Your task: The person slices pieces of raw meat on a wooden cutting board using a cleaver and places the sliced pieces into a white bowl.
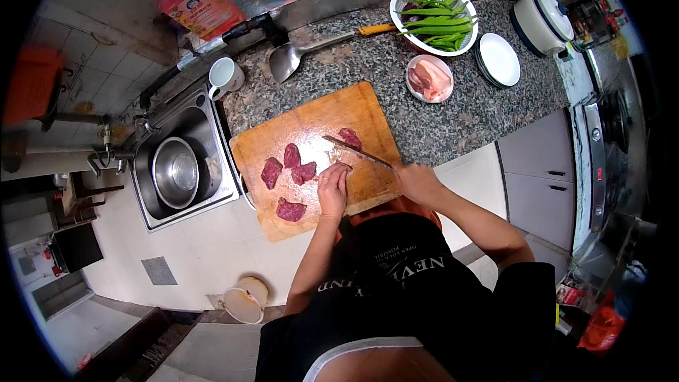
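Note:
On a wooden cutting board (318, 124) lie several chunks of dark red raw meat (291, 210). My right hand (417, 184) is closed round the handle of a kitchen knife (359, 152), its blade reaching up and left over the board. One meat chunk (349, 137) sits just beyond the blade. Near the blade's close side, my left hand (333, 189) rests on the board with fingers curled together. A bit of red meat shows at its fingertips, mostly covered by them.
A steel sink holding a metal bowl (175, 172) is at left, with a white mug (225, 76) behind. Along the counter are a spatula (286, 62), a basket of green peppers (442, 25), a bowl of pale meat (429, 79), stacked plates (500, 61) and a white cooker (541, 21).

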